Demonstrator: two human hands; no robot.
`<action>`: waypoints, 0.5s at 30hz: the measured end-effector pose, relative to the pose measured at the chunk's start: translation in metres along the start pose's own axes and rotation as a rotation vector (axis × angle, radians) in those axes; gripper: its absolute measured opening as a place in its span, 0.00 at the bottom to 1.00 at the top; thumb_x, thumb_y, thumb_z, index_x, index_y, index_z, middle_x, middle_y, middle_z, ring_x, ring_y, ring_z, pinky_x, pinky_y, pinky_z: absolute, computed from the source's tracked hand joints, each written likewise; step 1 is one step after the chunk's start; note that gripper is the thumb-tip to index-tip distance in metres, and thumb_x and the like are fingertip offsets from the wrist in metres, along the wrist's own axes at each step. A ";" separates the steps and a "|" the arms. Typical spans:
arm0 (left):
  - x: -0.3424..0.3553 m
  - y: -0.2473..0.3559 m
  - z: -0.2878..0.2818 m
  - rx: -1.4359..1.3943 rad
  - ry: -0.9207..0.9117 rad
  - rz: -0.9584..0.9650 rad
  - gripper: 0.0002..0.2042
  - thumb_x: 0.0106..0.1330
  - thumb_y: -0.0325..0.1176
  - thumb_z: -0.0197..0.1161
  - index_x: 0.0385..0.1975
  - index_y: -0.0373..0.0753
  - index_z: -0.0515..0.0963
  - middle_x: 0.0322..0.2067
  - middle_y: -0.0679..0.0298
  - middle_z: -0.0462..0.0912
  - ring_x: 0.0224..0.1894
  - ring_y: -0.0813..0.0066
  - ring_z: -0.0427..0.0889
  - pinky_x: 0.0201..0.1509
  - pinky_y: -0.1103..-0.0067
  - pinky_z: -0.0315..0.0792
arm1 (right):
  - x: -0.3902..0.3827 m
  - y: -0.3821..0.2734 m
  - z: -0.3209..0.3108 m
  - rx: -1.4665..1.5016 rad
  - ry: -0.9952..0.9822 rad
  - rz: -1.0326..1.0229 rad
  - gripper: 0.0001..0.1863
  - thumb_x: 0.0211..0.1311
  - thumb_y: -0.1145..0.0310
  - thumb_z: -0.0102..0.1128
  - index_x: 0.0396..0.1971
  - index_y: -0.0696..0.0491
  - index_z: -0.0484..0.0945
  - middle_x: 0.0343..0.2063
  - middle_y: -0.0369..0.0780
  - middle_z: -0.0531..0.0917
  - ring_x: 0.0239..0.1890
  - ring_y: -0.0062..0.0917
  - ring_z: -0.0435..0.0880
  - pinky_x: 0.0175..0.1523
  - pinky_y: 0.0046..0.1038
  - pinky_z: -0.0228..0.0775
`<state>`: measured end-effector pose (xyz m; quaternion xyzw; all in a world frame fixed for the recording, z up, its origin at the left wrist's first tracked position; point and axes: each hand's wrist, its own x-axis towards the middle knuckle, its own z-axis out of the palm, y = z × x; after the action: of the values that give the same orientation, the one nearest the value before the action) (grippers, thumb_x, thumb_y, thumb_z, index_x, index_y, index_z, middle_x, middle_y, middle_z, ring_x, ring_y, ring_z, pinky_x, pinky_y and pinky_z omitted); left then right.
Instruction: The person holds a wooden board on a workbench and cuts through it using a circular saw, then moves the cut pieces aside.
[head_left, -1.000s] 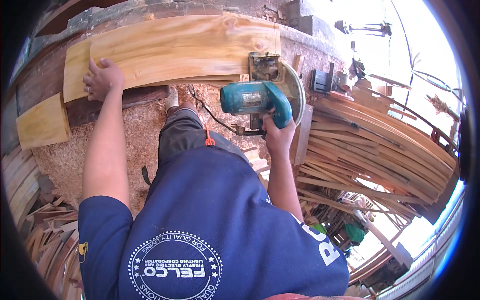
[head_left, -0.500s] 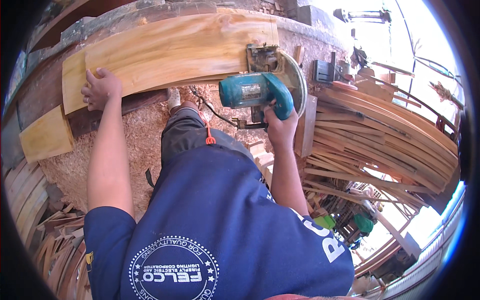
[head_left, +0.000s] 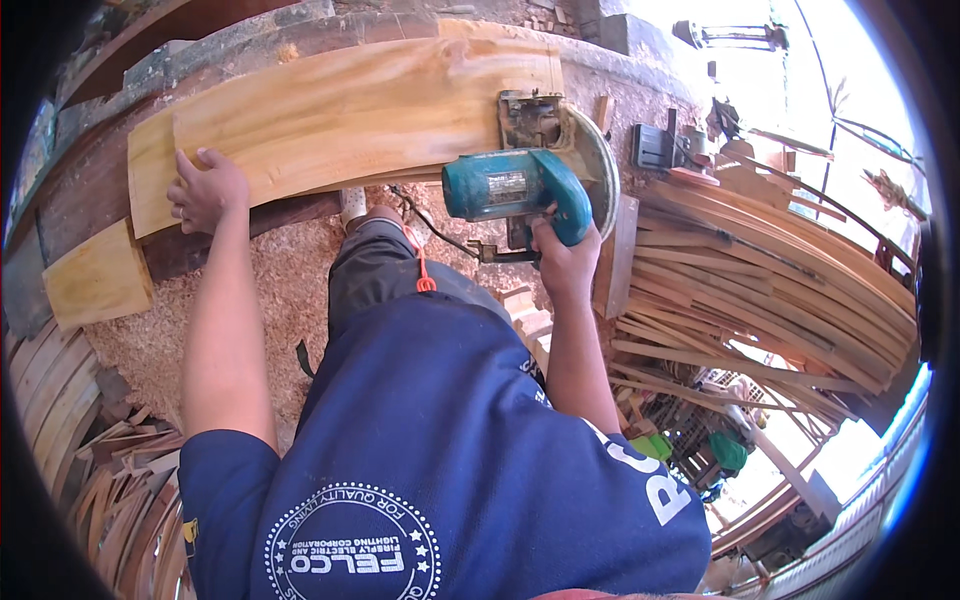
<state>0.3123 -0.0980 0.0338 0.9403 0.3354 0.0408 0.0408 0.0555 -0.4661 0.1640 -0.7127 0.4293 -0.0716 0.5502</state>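
My right hand [head_left: 568, 258] is wrapped round the rear handle of a teal circular saw [head_left: 492, 187]. The saw's metal base sits on the right end of a wide wooden board [head_left: 340, 110], and its round guard lies just past that end. My left hand [head_left: 210, 192] grips the board's left part, fingers curled at its end edge and a ring on one finger. Another board [head_left: 152, 170] lies beneath, its end sticking out to the left. The saw's blade is hidden.
A short wooden offcut [head_left: 98, 275] lies at the left. Long wooden strips [head_left: 760, 280] are stacked at the right. Shavings [head_left: 285, 255] cover the ground by my leg. A dark cord [head_left: 435, 228] runs near the saw. More curved wood pieces [head_left: 130, 510] pile up lower left.
The whole view has shifted slightly, so everything sits a little lower and to the right. Both hands keep their places on the board and the saw.
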 end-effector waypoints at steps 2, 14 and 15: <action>0.001 -0.001 0.001 0.011 0.003 0.000 0.27 0.75 0.59 0.47 0.72 0.62 0.69 0.67 0.54 0.70 0.67 0.50 0.69 0.67 0.50 0.62 | 0.004 -0.003 0.003 0.005 -0.011 -0.004 0.08 0.60 0.75 0.67 0.38 0.55 0.80 0.28 0.31 0.80 0.29 0.13 0.77 0.35 0.21 0.69; 0.003 -0.004 0.005 0.030 0.012 -0.004 0.28 0.75 0.60 0.48 0.72 0.63 0.69 0.67 0.54 0.70 0.67 0.48 0.70 0.67 0.47 0.64 | 0.023 -0.015 0.012 0.025 -0.030 -0.003 0.07 0.60 0.76 0.67 0.38 0.54 0.80 0.27 0.31 0.80 0.28 0.13 0.77 0.34 0.21 0.69; 0.003 -0.003 0.004 0.030 0.006 0.000 0.28 0.75 0.60 0.47 0.72 0.63 0.69 0.67 0.54 0.70 0.67 0.48 0.70 0.67 0.48 0.64 | 0.025 -0.015 0.013 0.026 -0.023 -0.008 0.07 0.60 0.76 0.67 0.38 0.55 0.80 0.26 0.31 0.80 0.28 0.13 0.77 0.34 0.21 0.69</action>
<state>0.3132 -0.0944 0.0295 0.9406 0.3363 0.0386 0.0257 0.0868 -0.4732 0.1627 -0.7079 0.4193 -0.0711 0.5640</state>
